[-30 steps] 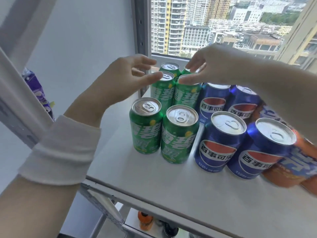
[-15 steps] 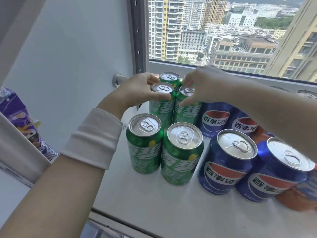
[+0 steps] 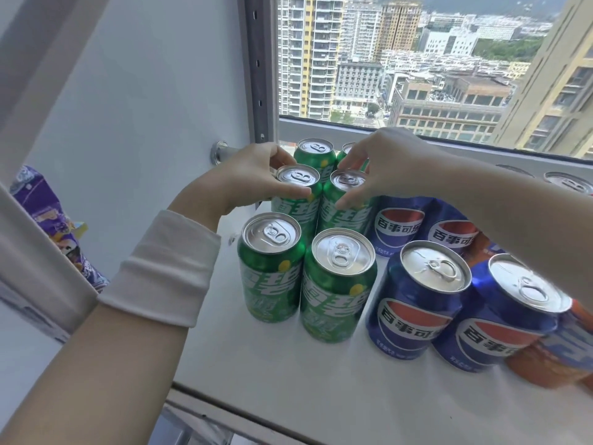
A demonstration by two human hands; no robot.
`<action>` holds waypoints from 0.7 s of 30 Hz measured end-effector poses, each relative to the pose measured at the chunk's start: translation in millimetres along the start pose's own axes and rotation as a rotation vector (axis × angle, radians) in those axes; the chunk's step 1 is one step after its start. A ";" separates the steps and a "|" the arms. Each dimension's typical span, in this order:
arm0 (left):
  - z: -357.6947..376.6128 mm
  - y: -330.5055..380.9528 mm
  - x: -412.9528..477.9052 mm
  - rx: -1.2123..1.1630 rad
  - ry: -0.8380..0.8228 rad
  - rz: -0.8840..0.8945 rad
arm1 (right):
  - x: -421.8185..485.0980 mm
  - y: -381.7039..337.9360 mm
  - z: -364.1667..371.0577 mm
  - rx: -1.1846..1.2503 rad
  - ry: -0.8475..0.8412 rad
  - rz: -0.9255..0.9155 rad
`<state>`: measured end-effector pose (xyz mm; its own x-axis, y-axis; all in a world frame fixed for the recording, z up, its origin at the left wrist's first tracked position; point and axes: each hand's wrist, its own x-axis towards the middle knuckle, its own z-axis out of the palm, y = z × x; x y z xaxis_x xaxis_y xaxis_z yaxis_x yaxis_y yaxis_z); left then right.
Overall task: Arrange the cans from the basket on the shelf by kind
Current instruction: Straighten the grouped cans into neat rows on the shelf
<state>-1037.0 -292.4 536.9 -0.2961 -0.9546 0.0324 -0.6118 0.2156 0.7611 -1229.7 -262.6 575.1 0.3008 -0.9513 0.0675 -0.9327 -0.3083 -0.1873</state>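
Cans on the white shelf [image 3: 321, 390], grouped by kind: green at left, blue beside them, orange at far right.

We are gripping one middle-row green can each: our left hand [image 3: 253, 178] is pinching the rim of the left green can [image 3: 296, 194], our right hand [image 3: 394, 165] is pinching the right green can [image 3: 345, 203]. Two front green cans [image 3: 271, 268] are standing just before them.

White shelf [image 3: 256, 374] carries upright green cans [image 3: 271, 268], blue cans [image 3: 414, 303], orange cans [image 3: 545, 364].
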 end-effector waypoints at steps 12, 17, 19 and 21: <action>-7.4 4.7 -22.2 0.034 -0.072 -0.058 | -23.4 -12.6 3.2 0.004 -0.024 -0.046; -7.7 7.0 -22.0 0.049 -0.096 -0.071 | -26.2 -12.0 2.7 0.023 -0.026 -0.048; -8.4 7.8 -20.8 0.051 -0.116 -0.086 | -26.3 -13.2 2.0 0.032 -0.027 -0.048; -10.7 9.2 -19.9 0.046 -0.160 -0.102 | -27.0 -13.0 1.1 0.045 -0.045 -0.043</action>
<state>-1028.9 -273.6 550.2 -0.3413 -0.9280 -0.1495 -0.6765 0.1321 0.7245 -1225.5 -232.9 574.6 0.3497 -0.9363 0.0327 -0.9093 -0.3476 -0.2288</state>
